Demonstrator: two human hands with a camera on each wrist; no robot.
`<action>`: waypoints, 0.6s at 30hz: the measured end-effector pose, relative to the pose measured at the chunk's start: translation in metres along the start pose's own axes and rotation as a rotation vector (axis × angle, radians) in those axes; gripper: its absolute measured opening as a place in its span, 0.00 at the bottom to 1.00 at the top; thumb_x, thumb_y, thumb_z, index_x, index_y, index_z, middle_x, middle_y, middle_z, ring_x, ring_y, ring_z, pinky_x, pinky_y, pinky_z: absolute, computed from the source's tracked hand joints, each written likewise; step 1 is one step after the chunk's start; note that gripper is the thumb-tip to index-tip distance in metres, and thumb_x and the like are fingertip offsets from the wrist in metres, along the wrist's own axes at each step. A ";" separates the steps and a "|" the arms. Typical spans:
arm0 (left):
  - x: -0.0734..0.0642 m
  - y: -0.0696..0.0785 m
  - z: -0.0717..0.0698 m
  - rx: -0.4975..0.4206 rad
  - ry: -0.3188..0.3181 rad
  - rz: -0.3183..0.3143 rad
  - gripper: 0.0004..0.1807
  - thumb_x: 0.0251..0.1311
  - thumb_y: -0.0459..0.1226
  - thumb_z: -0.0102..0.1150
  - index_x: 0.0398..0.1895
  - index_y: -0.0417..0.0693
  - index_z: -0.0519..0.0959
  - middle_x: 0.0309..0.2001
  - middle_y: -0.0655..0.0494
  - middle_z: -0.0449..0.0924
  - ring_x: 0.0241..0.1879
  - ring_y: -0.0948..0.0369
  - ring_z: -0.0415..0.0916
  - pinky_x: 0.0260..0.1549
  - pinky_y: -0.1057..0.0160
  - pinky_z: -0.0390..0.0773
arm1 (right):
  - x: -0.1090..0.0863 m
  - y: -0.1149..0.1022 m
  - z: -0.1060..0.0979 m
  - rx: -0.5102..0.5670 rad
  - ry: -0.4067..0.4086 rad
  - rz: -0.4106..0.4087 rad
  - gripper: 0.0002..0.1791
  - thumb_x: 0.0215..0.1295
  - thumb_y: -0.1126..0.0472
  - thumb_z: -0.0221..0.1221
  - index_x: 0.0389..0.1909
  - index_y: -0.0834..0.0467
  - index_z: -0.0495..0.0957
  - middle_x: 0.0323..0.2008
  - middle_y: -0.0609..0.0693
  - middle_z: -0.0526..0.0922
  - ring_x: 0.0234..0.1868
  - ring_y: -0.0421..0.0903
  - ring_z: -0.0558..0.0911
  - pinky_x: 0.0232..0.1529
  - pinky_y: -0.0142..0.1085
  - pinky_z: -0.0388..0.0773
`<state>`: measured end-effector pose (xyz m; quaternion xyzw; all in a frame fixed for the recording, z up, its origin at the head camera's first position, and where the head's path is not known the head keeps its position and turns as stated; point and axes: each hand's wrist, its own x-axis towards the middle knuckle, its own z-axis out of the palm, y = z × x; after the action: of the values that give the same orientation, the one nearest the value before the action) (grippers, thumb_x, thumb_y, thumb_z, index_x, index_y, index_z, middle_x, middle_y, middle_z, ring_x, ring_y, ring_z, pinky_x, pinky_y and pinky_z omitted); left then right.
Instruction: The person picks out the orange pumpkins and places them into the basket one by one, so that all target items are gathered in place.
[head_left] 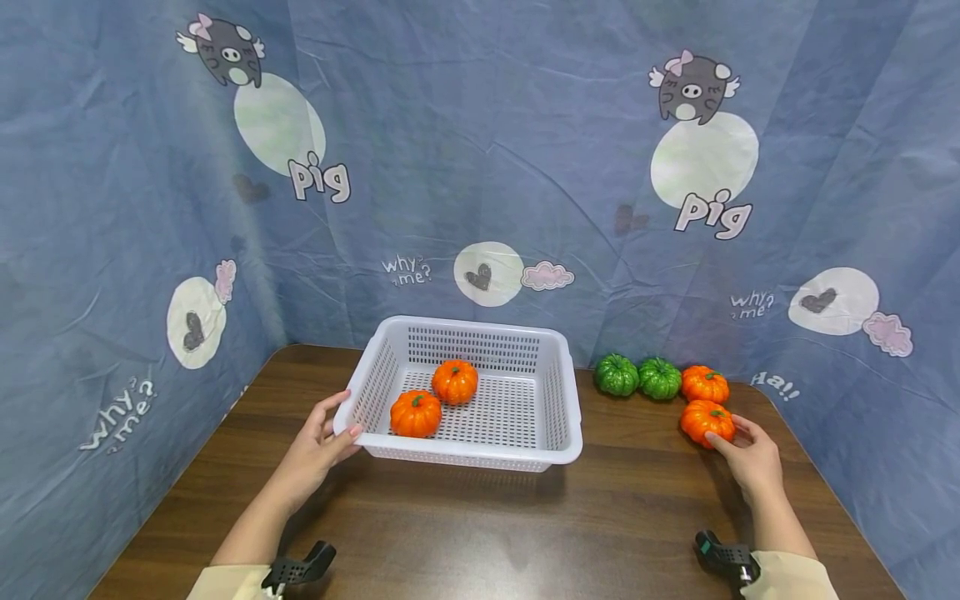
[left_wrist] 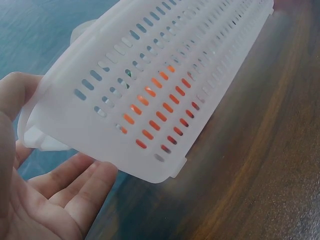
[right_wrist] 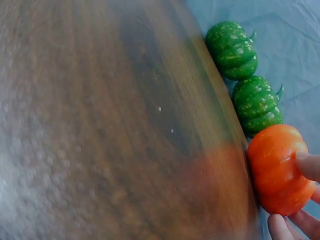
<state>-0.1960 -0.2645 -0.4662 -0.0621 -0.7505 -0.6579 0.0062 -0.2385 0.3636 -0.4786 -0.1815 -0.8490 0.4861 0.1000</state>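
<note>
- Nearest me, two pale sleeves (head_left: 789,577), each with a black wrist device (head_left: 726,554) beside it, come in over the brown table (head_left: 525,533).
- Now the right hand (head_left: 753,458): it's clamped on an orange pumpkin (head_left: 703,422), thumb on the near side, fingers tucked round the right. The pumpkin sits right at the fingertips, its left side outside the grip; whether it's off the wood, I can't tell.
- Over to the left hand (head_left: 318,446), and it grips the white basket (head_left: 465,452) at the near left corner, thumb on the rim, fingers spread along the end and under the corner. The rest of the basket reaches out to the right of that grip.
- Between basket and held pumpkin there's a broad strip of tabletop, and more wood runs along the front; the table's right edge slants past just beyond the right hand.
- Inside the basket, two orange pumpkins (head_left: 416,414) sit close together in the left half, leaving floor showing to their right.
- Farther back, just behind the held one, another orange pumpkin (head_left: 705,383) ends a row with two green pumpkins (head_left: 617,375), all near the table's back edge.
- And behind everything, blue cloth (head_left: 487,125) with cartoon pigs rises close to that edge.
</note>
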 end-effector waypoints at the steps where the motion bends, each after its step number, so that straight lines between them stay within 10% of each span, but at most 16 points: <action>1: 0.000 0.000 0.000 -0.002 -0.001 0.001 0.39 0.71 0.35 0.58 0.78 0.48 0.49 0.68 0.28 0.62 0.58 0.50 0.74 0.55 0.55 0.79 | 0.000 0.000 0.000 -0.003 -0.001 0.001 0.41 0.67 0.57 0.65 0.72 0.70 0.58 0.66 0.73 0.66 0.65 0.65 0.69 0.33 0.12 0.62; 18: 0.000 -0.001 0.000 -0.009 0.002 -0.005 0.39 0.71 0.35 0.58 0.78 0.49 0.49 0.67 0.28 0.62 0.52 0.64 0.77 0.55 0.56 0.79 | -0.005 -0.003 -0.003 -0.002 0.025 -0.035 0.38 0.67 0.57 0.65 0.71 0.70 0.61 0.65 0.72 0.70 0.61 0.61 0.73 0.34 0.11 0.65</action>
<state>-0.1962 -0.2645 -0.4667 -0.0597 -0.7478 -0.6612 0.0051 -0.2340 0.3626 -0.4741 -0.1724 -0.8512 0.4812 0.1189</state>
